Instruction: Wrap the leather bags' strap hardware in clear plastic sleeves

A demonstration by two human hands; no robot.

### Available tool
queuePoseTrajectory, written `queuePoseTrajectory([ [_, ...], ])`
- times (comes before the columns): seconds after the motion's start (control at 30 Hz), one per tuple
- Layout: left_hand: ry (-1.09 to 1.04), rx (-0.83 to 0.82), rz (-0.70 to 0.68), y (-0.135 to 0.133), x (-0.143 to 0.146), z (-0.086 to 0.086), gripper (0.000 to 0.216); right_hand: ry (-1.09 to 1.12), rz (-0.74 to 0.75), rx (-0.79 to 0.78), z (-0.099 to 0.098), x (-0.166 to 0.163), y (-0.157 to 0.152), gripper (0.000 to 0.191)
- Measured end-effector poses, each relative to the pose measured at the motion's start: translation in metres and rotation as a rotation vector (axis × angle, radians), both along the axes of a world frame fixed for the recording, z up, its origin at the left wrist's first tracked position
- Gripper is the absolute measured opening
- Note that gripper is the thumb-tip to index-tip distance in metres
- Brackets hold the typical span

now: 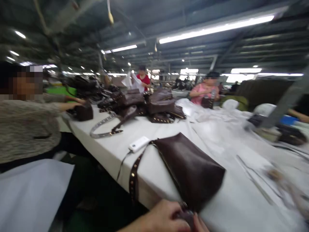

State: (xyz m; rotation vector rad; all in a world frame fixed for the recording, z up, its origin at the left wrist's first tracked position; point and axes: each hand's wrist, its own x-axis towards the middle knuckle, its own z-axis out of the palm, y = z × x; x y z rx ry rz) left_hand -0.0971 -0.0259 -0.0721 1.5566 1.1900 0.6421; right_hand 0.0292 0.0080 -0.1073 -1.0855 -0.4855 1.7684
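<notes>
A dark brown leather handbag (pixel 193 164) lies on its side on the white-covered table (pixel 166 190). Its studded strap (pixel 133 180) hangs over the table's near edge. At the bag's near end, my left hand (pixel 166 216) is closed around a dark strap piece (pixel 187 217). The fingers of my right hand (pixel 200 224) press against the same piece from the right; most of that hand is cut off by the bottom of the view. Blur hides the detail between my fingers.
A white device with a cable (pixel 138 144) lies beyond the bag. Farther back is a heap of brown bags (pixel 154 103) with a loose studded strap (pixel 103 125). White wrapping (pixel 224 129) spreads to the right. A co-worker (pixel 29 125) reaches in from the left; others stand behind.
</notes>
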Motion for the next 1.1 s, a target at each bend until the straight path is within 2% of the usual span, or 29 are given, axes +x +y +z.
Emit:
queuePoseTrajectory([
  [0.1,-0.058,-0.156,-0.112,-0.001,0.016,0.000,0.031,0.079,-0.170,-0.045,-0.007,0.048,-0.029,0.036],
  [0.2,-0.132,-0.204,-0.257,0.001,0.012,-0.001,0.019,0.255,-0.259,0.003,-0.003,0.060,-0.028,0.032],
  [0.3,-0.179,-0.176,-0.313,0.000,0.012,0.003,0.010,0.259,-0.270,0.029,0.004,0.061,-0.015,0.027],
  [0.4,-0.214,-0.174,-0.279,0.000,0.019,0.010,0.012,0.202,-0.270,0.051,0.010,0.066,-0.006,0.028],
  [0.53,-0.276,-0.301,-0.249,0.005,0.028,0.011,0.015,0.101,-0.341,0.099,0.010,0.078,0.004,0.034],
  [0.63,-0.289,-0.329,-0.266,0.005,0.033,0.000,0.021,0.080,-0.370,0.095,0.010,0.090,0.014,0.034],
  [0.73,-0.344,-0.356,-0.209,0.002,0.039,-0.013,0.008,0.120,-0.369,0.079,0.013,0.100,0.025,0.027],
  [0.83,-0.423,-0.427,-0.158,0.005,0.045,-0.019,0.011,0.151,-0.380,0.036,0.014,0.108,0.038,0.016],
  [0.93,-0.448,-0.442,-0.133,0.016,0.050,-0.017,0.016,0.169,-0.413,-0.008,0.011,0.116,0.052,0.009],
  [1.1,-0.376,-0.435,-0.179,0.035,0.053,-0.010,0.022,0.208,-0.455,-0.018,0.009,0.127,0.067,0.011],
])
